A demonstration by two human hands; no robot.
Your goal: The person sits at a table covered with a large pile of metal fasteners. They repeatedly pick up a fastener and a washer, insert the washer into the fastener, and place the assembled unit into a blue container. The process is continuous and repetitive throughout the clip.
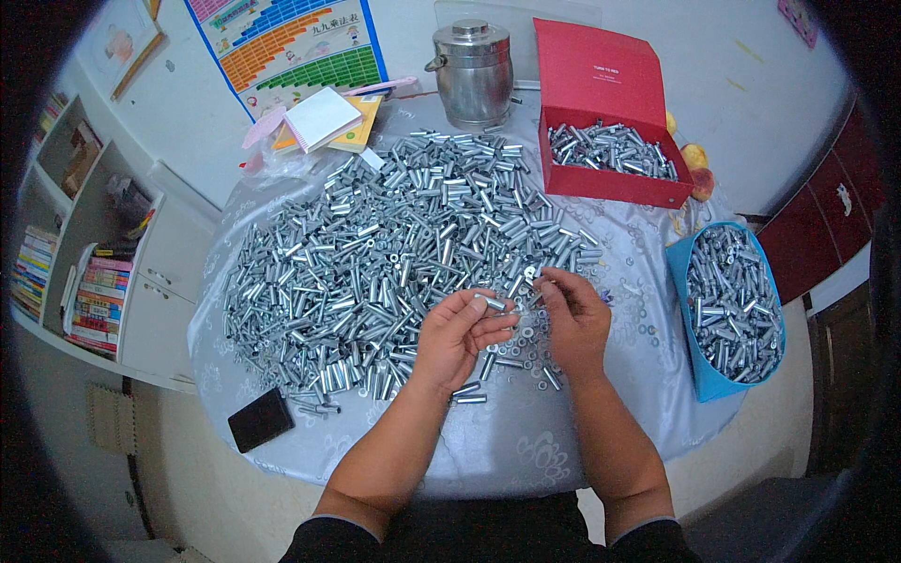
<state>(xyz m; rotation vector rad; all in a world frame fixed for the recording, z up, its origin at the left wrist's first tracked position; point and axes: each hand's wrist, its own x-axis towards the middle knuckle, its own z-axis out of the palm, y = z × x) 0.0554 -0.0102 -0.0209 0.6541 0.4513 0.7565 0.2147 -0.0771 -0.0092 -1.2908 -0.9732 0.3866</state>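
Observation:
A big heap of short silver metal tubes [394, 235] covers the round table [507, 450] under a pale patterned cloth. My left hand [460, 333] holds one metal tube [490, 302] between thumb and fingers, palm up. My right hand [574, 314] pinches a small metal washer [531, 274] just right of that tube's end. Loose washers [530, 342] lie on the cloth under and between both hands.
An open red box [610, 155] holding tubes stands at the back right. A blue bin [732, 310] full of tubes hangs off the table's right edge. A steel pot [472, 70], notebooks [324, 117] and a black phone [260, 419] also lie about. Bookshelves [84, 272] stand at left.

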